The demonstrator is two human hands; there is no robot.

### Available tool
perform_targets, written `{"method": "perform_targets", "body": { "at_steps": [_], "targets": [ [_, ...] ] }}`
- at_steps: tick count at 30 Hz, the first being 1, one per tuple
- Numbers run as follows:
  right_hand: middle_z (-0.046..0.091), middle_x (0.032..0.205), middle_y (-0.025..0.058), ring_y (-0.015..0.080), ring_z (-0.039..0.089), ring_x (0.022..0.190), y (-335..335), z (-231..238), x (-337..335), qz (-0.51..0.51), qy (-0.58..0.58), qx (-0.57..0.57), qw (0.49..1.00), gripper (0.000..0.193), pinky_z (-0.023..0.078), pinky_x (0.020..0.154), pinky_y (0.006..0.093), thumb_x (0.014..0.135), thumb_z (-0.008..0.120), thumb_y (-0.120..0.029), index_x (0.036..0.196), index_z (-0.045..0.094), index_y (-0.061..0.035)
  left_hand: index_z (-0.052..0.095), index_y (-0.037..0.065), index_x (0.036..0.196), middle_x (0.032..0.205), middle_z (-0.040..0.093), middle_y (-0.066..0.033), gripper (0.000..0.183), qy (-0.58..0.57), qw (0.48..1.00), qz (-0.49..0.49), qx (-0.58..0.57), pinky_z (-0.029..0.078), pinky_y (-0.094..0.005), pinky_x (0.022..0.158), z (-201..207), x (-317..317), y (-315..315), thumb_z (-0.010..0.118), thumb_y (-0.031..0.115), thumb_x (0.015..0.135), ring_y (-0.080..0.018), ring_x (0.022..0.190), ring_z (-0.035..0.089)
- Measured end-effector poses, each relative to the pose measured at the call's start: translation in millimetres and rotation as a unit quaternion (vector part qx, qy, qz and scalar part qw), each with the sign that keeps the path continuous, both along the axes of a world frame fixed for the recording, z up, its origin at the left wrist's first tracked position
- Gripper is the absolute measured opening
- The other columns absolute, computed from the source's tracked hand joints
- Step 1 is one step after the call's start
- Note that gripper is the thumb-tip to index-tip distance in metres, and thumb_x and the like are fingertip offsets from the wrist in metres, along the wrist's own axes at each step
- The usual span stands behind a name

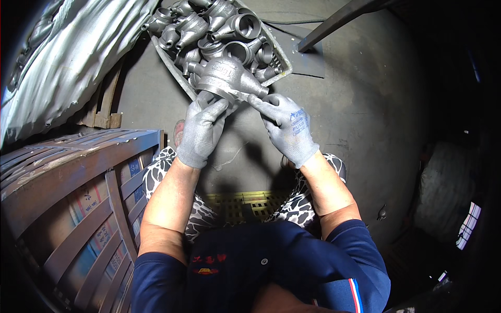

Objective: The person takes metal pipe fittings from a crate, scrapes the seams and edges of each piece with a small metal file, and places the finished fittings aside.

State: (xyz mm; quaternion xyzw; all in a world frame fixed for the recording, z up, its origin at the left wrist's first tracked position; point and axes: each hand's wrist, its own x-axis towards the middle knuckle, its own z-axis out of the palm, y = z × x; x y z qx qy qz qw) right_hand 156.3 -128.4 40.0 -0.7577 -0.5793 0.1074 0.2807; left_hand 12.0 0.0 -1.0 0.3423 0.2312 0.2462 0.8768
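Observation:
A grey metal casting (224, 75), bulbous with a wide ringed opening and narrow pipe ends, is held up before me, its opening tilted toward me. My left hand (203, 128), in a grey glove, grips it at the rim, thumb and fingers closed. My right hand (287, 125), gloved alike, is closed beside the rim, just below the narrow end on the right. A thin, pale sliver shows at its fingertips against the rim; its kind cannot be made out. Behind the casting stands a light plastic crate (284, 60) heaped with similar castings (193, 28).
At the left are a slatted metal bin (68, 167) with cartons inside and a large white sack (78, 68). A dark metal leg (334, 26) slants at the upper right. Beneath me is a yellow perforated seat (250, 201). Another sack (443, 182) sits in shadow at right.

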Motion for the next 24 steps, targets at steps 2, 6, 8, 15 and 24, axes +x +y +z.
{"method": "perform_targets", "body": {
  "at_steps": [2, 6, 8, 15, 24],
  "targets": [
    [0.062, 0.092, 0.0120, 0.0293, 0.060, 0.083, 1, 1, 1, 0.016, -0.006, 0.012, 1.000, 0.043, 0.050, 0.073, 0.0374, 0.076, 0.059, 0.001, 0.115, 0.065, -0.0161, 0.050, -0.007, 0.119, 0.115, 0.056, -0.0124, 0.032, -0.004, 1.000, 0.010, -0.027, 0.045, -0.0337, 0.095, 0, 0, 1, 0.049, 0.002, 0.088, -0.0200, 0.108, 0.055],
    [0.063, 0.095, 0.0125, 0.0322, 0.062, 0.086, -3, -2, 15, 0.013, 0.165, -0.020, 0.986, 0.044, 0.051, 0.074, 0.0387, 0.078, 0.058, 0.000, 0.118, 0.063, -0.0168, 0.049, -0.007, 0.120, 0.115, 0.056, -0.0130, 0.033, -0.008, 1.000, 0.004, -0.015, 0.045, -0.0350, 0.096, 5, -1, 2, 0.049, 0.001, 0.088, -0.0202, 0.108, 0.055],
    [0.063, 0.094, 0.0136, 0.0332, 0.062, 0.085, -3, 1, 13, 0.000, 0.155, 0.000, 0.988, 0.041, 0.051, 0.073, 0.0385, 0.080, 0.057, 0.000, 0.117, 0.063, -0.0154, 0.049, -0.007, 0.120, 0.116, 0.056, -0.0131, 0.033, -0.012, 1.000, 0.004, 0.000, 0.045, -0.0356, 0.097, 6, 0, 2, 0.049, 0.001, 0.088, -0.0203, 0.108, 0.054],
    [0.063, 0.094, 0.0149, 0.0348, 0.061, 0.085, -2, -8, 8, 0.009, 0.114, 0.013, 0.993, 0.038, 0.051, 0.072, 0.0391, 0.082, 0.056, -0.002, 0.116, 0.064, -0.0154, 0.048, -0.008, 0.120, 0.118, 0.055, -0.0143, 0.033, -0.026, 0.999, 0.001, -0.021, 0.045, -0.0378, 0.097, -4, -2, 2, 0.049, 0.002, 0.088, -0.0208, 0.109, 0.054],
    [0.063, 0.094, 0.0131, 0.0325, 0.061, 0.086, 0, -3, 9, -0.005, 0.041, 0.035, 0.999, 0.042, 0.050, 0.074, 0.0390, 0.078, 0.057, -0.001, 0.116, 0.064, -0.0185, 0.050, -0.008, 0.118, 0.114, 0.056, -0.0137, 0.031, 0.005, 1.000, -0.006, -0.001, 0.046, -0.0353, 0.096, 2, 2, 2, 0.051, 0.000, 0.088, -0.0203, 0.107, 0.055]
  ]
}}
